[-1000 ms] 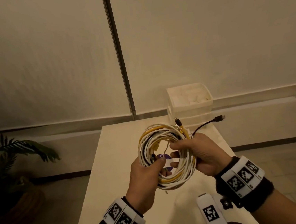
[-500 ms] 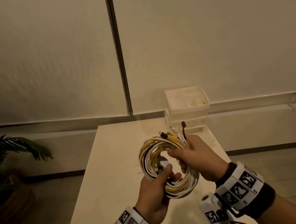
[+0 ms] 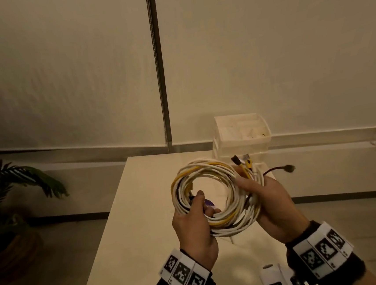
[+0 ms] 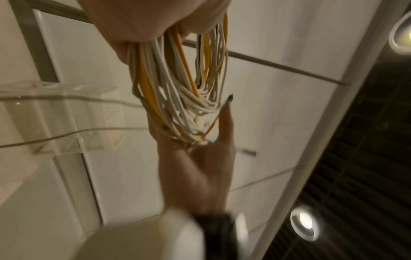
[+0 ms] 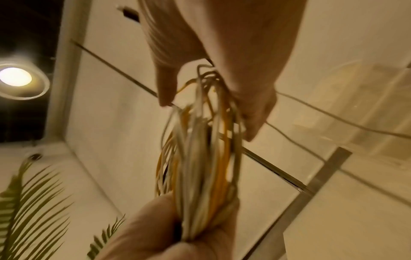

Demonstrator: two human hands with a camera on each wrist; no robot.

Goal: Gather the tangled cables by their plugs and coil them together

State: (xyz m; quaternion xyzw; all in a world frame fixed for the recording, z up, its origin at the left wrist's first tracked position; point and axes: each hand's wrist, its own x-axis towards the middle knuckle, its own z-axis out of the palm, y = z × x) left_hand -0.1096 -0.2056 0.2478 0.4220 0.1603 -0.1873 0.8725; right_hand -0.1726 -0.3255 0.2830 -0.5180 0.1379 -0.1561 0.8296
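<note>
The coil of white and yellow cables (image 3: 215,199) is held in the air above the desk (image 3: 143,215), with both hands clamped on it: the left hand (image 3: 194,229) grips the ring at 7 o'clock, and the right hand (image 3: 272,205) at 3 o'clock. The plugs (image 3: 244,161) fan out at 1 o'clock. The bundle looks light, limp and springy, so it is best held across all strands near the plugs. A white drawer box (image 3: 242,134) sits at the desk's far edge, and a potted palm (image 3: 14,182) stands at 9 o'clock.
</note>
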